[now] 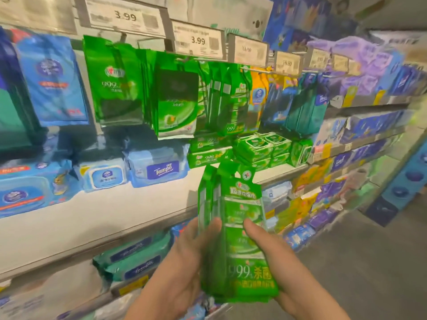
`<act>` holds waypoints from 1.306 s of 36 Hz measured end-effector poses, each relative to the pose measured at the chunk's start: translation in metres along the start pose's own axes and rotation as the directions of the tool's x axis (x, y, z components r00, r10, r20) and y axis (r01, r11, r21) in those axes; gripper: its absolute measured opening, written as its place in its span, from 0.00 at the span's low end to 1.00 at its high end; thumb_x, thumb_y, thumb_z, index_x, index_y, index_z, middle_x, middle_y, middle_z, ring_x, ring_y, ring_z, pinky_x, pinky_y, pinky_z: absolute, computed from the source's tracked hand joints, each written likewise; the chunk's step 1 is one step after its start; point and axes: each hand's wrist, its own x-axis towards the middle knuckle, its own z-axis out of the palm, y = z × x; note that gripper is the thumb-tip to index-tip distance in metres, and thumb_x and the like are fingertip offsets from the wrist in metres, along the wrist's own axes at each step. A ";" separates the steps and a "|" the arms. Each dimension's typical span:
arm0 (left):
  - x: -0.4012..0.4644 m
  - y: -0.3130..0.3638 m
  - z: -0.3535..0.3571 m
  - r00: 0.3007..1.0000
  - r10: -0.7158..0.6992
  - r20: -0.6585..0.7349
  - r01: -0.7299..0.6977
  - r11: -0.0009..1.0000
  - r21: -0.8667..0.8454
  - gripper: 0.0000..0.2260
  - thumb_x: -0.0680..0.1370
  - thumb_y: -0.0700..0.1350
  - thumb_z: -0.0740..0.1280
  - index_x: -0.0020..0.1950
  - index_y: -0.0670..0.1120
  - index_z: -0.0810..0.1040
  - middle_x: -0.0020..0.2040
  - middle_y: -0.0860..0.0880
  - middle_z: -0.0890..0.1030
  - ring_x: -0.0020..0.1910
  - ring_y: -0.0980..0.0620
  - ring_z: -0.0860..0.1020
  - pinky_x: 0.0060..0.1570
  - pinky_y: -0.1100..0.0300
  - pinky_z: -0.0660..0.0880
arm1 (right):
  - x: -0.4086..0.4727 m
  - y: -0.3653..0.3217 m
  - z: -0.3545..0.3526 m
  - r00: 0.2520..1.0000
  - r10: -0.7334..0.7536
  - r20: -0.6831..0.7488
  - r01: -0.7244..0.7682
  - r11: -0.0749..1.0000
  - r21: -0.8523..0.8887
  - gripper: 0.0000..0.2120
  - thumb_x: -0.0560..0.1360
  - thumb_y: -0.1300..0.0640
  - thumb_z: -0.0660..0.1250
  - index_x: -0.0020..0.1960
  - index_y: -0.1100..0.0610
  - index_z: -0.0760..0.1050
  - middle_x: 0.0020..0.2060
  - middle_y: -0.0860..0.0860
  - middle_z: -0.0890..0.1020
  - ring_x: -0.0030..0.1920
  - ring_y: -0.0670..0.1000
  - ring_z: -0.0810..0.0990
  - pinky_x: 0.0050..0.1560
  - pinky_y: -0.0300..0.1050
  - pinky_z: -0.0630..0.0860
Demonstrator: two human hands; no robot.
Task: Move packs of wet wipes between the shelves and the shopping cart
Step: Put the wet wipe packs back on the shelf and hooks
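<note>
A: What do we have in the hands?

B: We hold a bunch of green wet-wipe packs (240,241), several flat ones stacked face to face, upright, in front of the shelves. Left hand (184,257) wraps the stack's left edge, thumb on the front. Right hand (277,257) grips the right edge, thumb across the front face. Both clamp the same stack.

A: Where is that against the shelf?

B: Stack sits in front of the white shelf board (115,204), its top just below the small green boxed packs (258,148) lying on that board.

A: Above?

B: We see hanging green packs (175,98) on pegs, same colour family as ours, under price tags (198,40) reading 3.99. Further right, tags too blurred to trust.

A: Neighbours?

B: Blue Tempo pack (159,165) on the board to the left, more blue tubs beside it. Teal-blue packs (134,257) on the shelf below, left of our left hand. Right side of the aisle is blue, purple and yellow packaging, blurred.

A: Cart?

B: We can't tell; the view shows only shelves and grey floor (369,262).
</note>
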 end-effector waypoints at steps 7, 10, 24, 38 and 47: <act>0.019 0.017 0.009 0.994 0.104 -0.028 -0.104 0.994 -0.012 0.20 0.62 0.40 0.79 0.53 0.41 0.85 0.53 0.32 0.83 0.46 0.34 0.84 0.48 0.38 0.80 | 0.044 -0.035 -0.023 0.989 -0.140 -0.041 0.139 0.989 -0.041 0.08 0.79 0.56 0.66 0.41 0.49 0.73 0.22 0.32 0.78 0.24 0.28 0.75 0.26 0.24 0.69; 0.031 0.027 0.016 0.988 0.143 -0.059 -0.142 0.990 0.011 0.22 0.64 0.36 0.76 0.58 0.39 0.82 0.55 0.31 0.82 0.51 0.31 0.82 0.50 0.34 0.79 | 0.079 -0.042 -0.038 0.983 -0.153 0.097 0.159 0.985 -0.060 0.07 0.71 0.57 0.73 0.49 0.57 0.84 0.38 0.49 0.88 0.36 0.44 0.86 0.35 0.36 0.79; 0.042 0.064 0.081 0.888 0.437 -0.141 -0.420 0.897 0.135 0.27 0.62 0.37 0.76 0.61 0.42 0.80 0.57 0.29 0.80 0.54 0.23 0.78 0.49 0.29 0.77 | 0.161 -0.150 -0.068 0.829 -0.365 0.424 0.466 0.870 -0.161 0.05 0.67 0.53 0.76 0.34 0.51 0.83 0.25 0.43 0.80 0.25 0.40 0.78 0.26 0.32 0.72; 0.022 0.072 0.094 0.727 0.614 -0.306 -0.546 0.788 0.284 0.29 0.61 0.37 0.76 0.62 0.44 0.80 0.58 0.34 0.82 0.51 0.30 0.82 0.46 0.37 0.80 | 0.168 -0.191 -0.035 0.611 -0.540 0.578 0.609 0.788 0.092 0.15 0.73 0.53 0.71 0.57 0.58 0.82 0.50 0.61 0.86 0.53 0.67 0.84 0.57 0.73 0.78; 0.017 0.076 0.081 0.718 0.603 -0.347 -0.540 0.797 0.270 0.29 0.58 0.38 0.77 0.60 0.44 0.81 0.57 0.35 0.83 0.49 0.34 0.84 0.45 0.40 0.81 | 0.182 -0.183 -0.021 0.746 -0.460 0.482 0.518 0.855 0.013 0.08 0.77 0.56 0.72 0.55 0.54 0.83 0.48 0.54 0.88 0.51 0.57 0.87 0.57 0.68 0.80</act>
